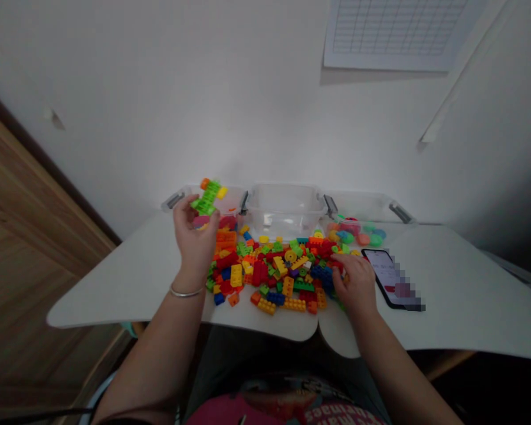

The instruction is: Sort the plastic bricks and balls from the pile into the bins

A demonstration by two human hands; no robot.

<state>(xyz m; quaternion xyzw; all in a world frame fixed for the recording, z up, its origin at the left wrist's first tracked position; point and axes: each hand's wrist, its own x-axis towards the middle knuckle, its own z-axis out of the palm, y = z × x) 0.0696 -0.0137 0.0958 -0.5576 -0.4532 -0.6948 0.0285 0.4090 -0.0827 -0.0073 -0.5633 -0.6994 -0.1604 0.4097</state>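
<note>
My left hand (195,233) is raised above the left side of the table, its fingers closed round a green toy brick build (209,198) with orange and yellow pieces on it. A wide pile of building bricks (281,265), red, yellow, orange, green and blue, lies spread in the middle of the table. At the pile's right edge rests my right hand (356,280), beside dark blue bricks (323,275). Its fingers are bent among the bricks, and whatever they may grip is hidden.
Three clear plastic boxes stand along the wall: a left box (230,195), a middle box (287,206) and a right box (363,206) with colourful rounded pieces (363,238). A phone (387,274) lies right of my right hand. The white table (460,283) has a curved front edge.
</note>
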